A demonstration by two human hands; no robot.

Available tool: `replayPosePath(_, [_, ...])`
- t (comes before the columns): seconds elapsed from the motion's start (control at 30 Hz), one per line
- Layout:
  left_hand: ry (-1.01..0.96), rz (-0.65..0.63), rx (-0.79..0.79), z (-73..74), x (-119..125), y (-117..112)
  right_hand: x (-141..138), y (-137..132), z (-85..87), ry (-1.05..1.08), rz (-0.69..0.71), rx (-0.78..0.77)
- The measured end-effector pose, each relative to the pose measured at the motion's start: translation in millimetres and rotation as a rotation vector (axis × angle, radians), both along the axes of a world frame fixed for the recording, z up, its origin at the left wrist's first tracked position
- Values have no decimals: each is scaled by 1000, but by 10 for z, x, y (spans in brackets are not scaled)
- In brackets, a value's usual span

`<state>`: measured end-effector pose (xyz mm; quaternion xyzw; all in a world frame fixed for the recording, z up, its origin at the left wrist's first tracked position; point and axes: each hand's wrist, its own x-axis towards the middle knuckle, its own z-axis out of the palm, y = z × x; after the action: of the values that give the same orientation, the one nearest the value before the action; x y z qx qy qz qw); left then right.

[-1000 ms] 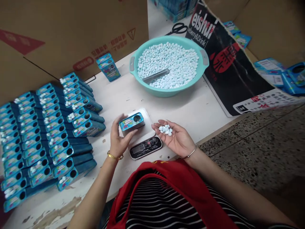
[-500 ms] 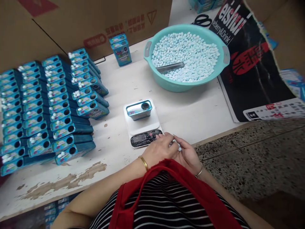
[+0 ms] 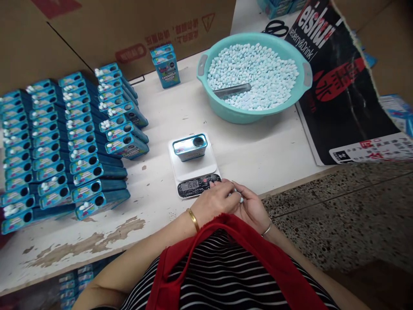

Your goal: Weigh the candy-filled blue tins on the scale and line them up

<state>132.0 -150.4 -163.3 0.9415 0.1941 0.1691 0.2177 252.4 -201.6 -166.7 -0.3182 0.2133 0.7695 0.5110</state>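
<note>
A blue tin [image 3: 189,147] with a round hole in its top lies on a small white digital scale [image 3: 193,170]. Just below the scale's display, my left hand [image 3: 214,201] curls over my right hand [image 3: 252,209]. The right hand is cupped round pale blue candies [image 3: 240,198], of which only a couple show. My left fingertips pinch into that palm; what they hold is hidden. Both hands sit at the table's near edge, apart from the tin.
A teal basin [image 3: 253,114] full of pale candies with a metal scoop [image 3: 231,91] stands behind the scale. Rows of several blue tins [image 3: 67,137] fill the left side. One upright tin [image 3: 166,65] stands by cardboard boxes. A dark poster [image 3: 338,86] and scissors [image 3: 274,26] lie at right.
My left hand let go of the tin, which now rests on the scale, and came over to my right palm. The right hand drew in and cupped over the candies.
</note>
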Motion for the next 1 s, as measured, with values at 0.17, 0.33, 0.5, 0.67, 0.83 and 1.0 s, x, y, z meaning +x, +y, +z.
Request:
replayPosePath(0.17, [-215, 162, -91, 490, -206, 358, -74, 98, 2, 1, -78, 40])
replayPosePath(0.33, [-287, 377, 34, 722, -281, 872, -134, 224, 64, -57, -87, 70])
replayPosePath(0.5, [-174, 398, -5, 669, -268, 1058, -101, 251, 64, -32, -100, 85])
replayPosePath(0.67, [-195, 361, -1, 800, -305, 972, -68, 246, 24, -6, -86, 100])
replayPosePath(0.83, [23, 84, -34, 594, -141, 523, -34, 186, 60, 44, -95, 88])
replayPosePath(1.0, [290, -59, 28, 107, 118, 94, 69, 10, 84, 13, 11, 22])
